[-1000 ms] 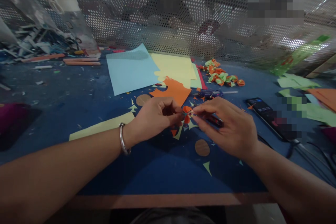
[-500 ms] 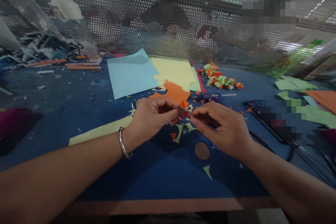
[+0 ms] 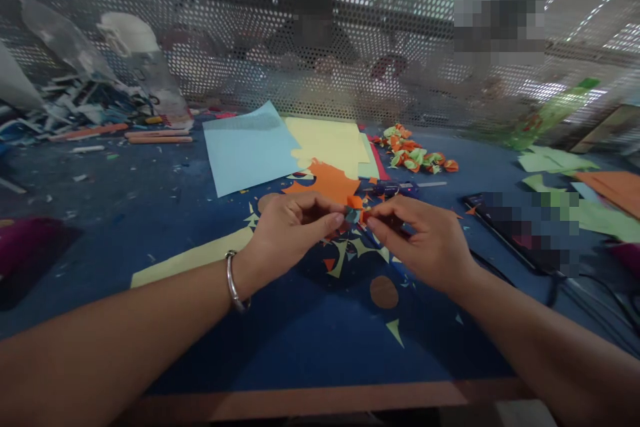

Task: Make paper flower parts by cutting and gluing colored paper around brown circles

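Observation:
Between my two hands is a small folded paper flower (image 3: 354,204), orange with a blue-green part. My left hand (image 3: 293,230), with a silver bangle on its wrist, pinches its left side between thumb and fingertips. From the right, the thumb and finger of my right hand (image 3: 431,243) close on its orange edge. Just behind is a torn sheet of orange paper (image 3: 325,179). Green paper scraps (image 3: 340,260) lie beneath and around the fingers. Beyond my right hand rests a blue tool (image 3: 397,188) with a pale stick at its end.
A blue sheet (image 3: 250,150) and yellow paper (image 3: 325,137) lie behind. Orange-and-green paper flowers (image 3: 415,153) are heaped at the back right. A phone (image 3: 515,233) with cables lies right; a bottle (image 3: 155,73) stands left. Perforated metal (image 3: 225,27) closes the back. A brown disc (image 3: 384,291) lies in front.
The paper flower has been turned between my fingers, so its blue-green part now shows more. My right fingertips have shifted slightly right. The whole view has tilted a little.

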`<state>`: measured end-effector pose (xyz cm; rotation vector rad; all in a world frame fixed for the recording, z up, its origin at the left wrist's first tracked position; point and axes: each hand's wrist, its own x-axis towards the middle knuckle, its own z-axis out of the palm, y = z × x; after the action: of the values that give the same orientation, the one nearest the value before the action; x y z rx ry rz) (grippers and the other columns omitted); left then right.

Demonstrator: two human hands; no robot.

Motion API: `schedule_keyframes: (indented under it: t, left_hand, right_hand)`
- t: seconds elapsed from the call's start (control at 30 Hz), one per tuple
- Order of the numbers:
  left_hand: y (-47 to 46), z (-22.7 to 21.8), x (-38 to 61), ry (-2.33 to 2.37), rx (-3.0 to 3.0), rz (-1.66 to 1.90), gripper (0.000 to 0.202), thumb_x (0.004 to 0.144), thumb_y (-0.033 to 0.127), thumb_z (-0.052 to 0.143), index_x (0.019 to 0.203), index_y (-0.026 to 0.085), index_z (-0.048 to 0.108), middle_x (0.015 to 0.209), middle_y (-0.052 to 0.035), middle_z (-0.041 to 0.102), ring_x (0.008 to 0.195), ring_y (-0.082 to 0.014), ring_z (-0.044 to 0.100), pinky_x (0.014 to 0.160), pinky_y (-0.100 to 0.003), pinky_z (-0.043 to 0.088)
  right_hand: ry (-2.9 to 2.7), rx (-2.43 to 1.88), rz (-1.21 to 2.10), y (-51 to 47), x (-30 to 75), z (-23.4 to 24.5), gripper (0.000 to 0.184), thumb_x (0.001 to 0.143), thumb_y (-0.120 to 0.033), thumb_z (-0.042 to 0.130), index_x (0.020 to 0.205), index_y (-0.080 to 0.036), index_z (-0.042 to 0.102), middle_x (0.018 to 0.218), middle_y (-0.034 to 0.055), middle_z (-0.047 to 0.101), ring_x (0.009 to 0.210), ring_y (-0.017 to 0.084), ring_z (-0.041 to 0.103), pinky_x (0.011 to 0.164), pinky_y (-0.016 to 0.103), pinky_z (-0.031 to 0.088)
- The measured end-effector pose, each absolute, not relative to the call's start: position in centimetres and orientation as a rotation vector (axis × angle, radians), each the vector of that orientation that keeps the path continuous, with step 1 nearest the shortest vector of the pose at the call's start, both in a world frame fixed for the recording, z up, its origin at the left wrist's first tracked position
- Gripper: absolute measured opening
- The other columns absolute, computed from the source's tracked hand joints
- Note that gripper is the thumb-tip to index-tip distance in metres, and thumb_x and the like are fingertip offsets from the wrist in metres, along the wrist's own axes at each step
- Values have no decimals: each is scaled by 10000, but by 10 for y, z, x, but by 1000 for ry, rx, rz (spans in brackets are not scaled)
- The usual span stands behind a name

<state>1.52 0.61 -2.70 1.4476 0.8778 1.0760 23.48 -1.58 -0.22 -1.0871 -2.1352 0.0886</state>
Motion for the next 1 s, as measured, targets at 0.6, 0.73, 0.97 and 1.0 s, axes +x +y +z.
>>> schedule_keyframes:
  t: [0.6,0.73,0.97,1.0]
  left_hand:
    - [10,-26,13,1001,1690,982,90,864,250,641,910,173,654,762,-34,729,666,-145,722,588,-253,580]
    - [9,-22,13,1027,1755,985,86,862,243,628,877,168,667,756,-43,741,640,-138,710,576,-257,558]
    - [9,-25,13,995,1750,946,93,875,258,610,892,181,659,752,-25,736,677,-133,700,609,-265,546]
    - [10,-26,13,992,1743,934,98,877,267,611,900,183,658,756,-24,735,685,-136,702,615,-271,545]
  right_hand:
    - [-2104,-1319,-60,12,269,-8,146,920,-284,623,847,-201,720,767,25,734,657,161,656,641,287,478]
    - [-1948,-1723,2,31,284,0,144,881,-320,670,855,-202,749,745,19,748,623,156,652,641,278,470]
    - [-1704,-2110,-80,92,323,27,204,943,-274,657,1021,-109,748,959,115,748,924,227,695,865,363,520]
    - [-1675,-2160,-68,103,329,28,250,973,-312,635,1127,-132,714,1112,112,721,1000,235,688,895,399,544]
